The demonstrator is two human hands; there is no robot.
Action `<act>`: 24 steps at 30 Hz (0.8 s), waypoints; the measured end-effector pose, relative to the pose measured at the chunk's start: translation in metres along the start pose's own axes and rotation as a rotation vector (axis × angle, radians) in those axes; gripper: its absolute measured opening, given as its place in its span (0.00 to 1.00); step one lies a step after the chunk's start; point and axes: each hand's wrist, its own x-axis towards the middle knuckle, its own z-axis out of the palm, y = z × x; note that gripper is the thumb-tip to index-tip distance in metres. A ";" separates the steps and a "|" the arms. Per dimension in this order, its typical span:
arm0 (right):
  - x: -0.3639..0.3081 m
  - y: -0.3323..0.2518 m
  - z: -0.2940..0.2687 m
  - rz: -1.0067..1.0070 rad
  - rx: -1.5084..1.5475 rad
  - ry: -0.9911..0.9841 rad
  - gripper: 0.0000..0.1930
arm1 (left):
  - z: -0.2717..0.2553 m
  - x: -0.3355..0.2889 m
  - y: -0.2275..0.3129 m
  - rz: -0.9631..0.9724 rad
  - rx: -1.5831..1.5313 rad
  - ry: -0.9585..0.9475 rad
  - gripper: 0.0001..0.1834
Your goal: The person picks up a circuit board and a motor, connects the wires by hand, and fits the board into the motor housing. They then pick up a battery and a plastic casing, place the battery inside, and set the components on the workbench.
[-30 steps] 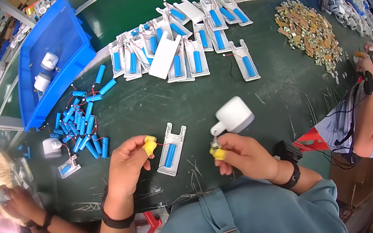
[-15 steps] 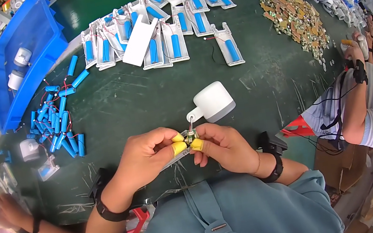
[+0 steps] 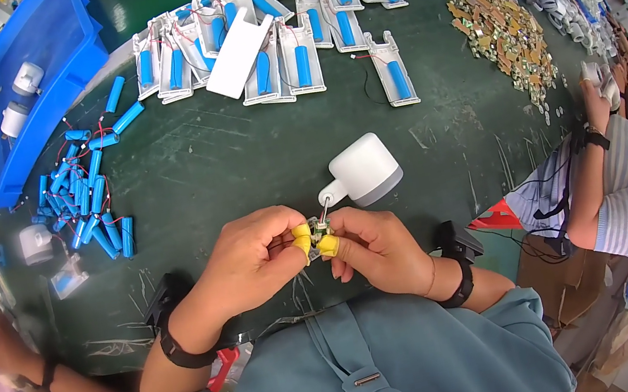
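Note:
Close in front of my body, a small green circuit board sits between my two hands. My right hand pinches it between thumb and fingers at its right side. My left hand is closed in a pinch at its left edge; what those fingertips grip is hidden. Yellow covers wrap the fingertips of both hands. A short wire rises from the board to the ringed arm of a white cup-shaped housing with a grey rim, which lies on the table just beyond my hands.
Blue battery cells with wires lie heaped at left. White casings with cells cover the far middle. Circuit boards are piled at right. A blue bin stands far left. Co-workers' arms show at both sides.
My left fingertips have shifted slightly and draw together more upright beside the board. The pale piece beneath my left hand shows less now. The view has moved a little.

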 end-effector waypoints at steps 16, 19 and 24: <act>-0.001 0.004 0.003 -0.177 -0.262 0.056 0.04 | 0.004 0.001 -0.011 0.300 0.257 0.095 0.12; 0.000 0.008 0.002 -0.223 -0.317 0.048 0.04 | 0.003 0.001 -0.011 0.308 0.275 0.090 0.12; 0.000 0.014 0.005 -0.335 -0.416 0.089 0.04 | 0.003 0.002 -0.011 0.368 0.314 0.084 0.13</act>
